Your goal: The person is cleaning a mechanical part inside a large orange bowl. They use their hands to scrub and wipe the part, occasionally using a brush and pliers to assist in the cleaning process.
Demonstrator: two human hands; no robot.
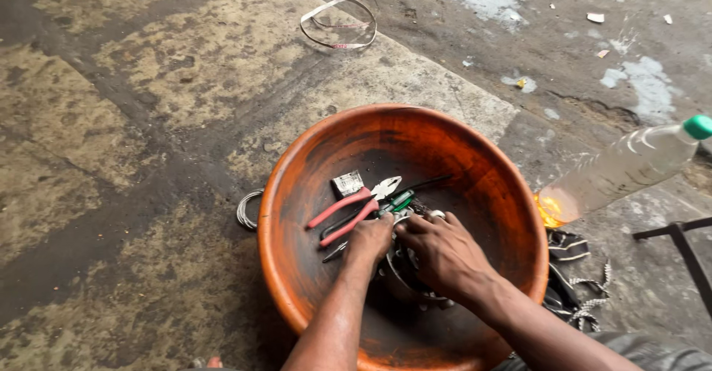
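A wide orange basin stands on the stained concrete floor. Inside it lie pliers with red handles, a green-handled tool and a small grey metal block. Both my hands are down in the basin. My left hand has its fingers curled on the tools beside the pliers' handles. My right hand rests palm down on a dark round metal part, with its fingers touching it and the left hand. What the fingers grip is hidden.
A clear plastic bottle with a green cap lies tilted against the basin's right rim. A striped cloth lies on the floor to the right. A wire coil sits at the basin's left. A thin metal hoop lies farther back.
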